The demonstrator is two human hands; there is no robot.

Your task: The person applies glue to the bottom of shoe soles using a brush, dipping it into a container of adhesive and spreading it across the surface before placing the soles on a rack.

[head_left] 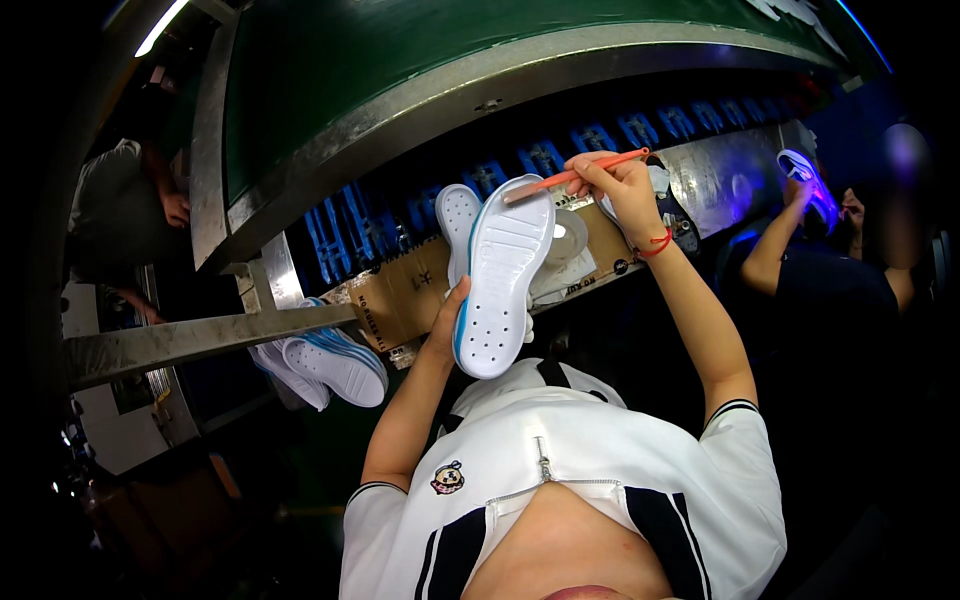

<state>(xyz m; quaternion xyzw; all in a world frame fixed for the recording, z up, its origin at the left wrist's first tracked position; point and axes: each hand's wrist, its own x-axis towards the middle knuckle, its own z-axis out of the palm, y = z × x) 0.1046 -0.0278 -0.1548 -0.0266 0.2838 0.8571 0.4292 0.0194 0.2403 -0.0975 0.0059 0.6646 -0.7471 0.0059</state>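
Behind the white shoe sole (pixel 497 283), left hand (pixel 447 325) grips half-hidden; right hand (pixel 622 185) pinches an orange brush (pixel 577 174).

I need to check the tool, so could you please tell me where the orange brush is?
In the head view, right of centre, the right hand holds the orange brush against the white sole.

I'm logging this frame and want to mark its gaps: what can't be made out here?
All in the head view:
- Left hand: mostly hidden behind the white shoe sole it holds.
- Orange brush in the right hand: its tip is too small to make out.
- Second sole: partly covered by the first.
- Small round container on the cardboard: contents unclear.
- Person at right: dark, blurred.
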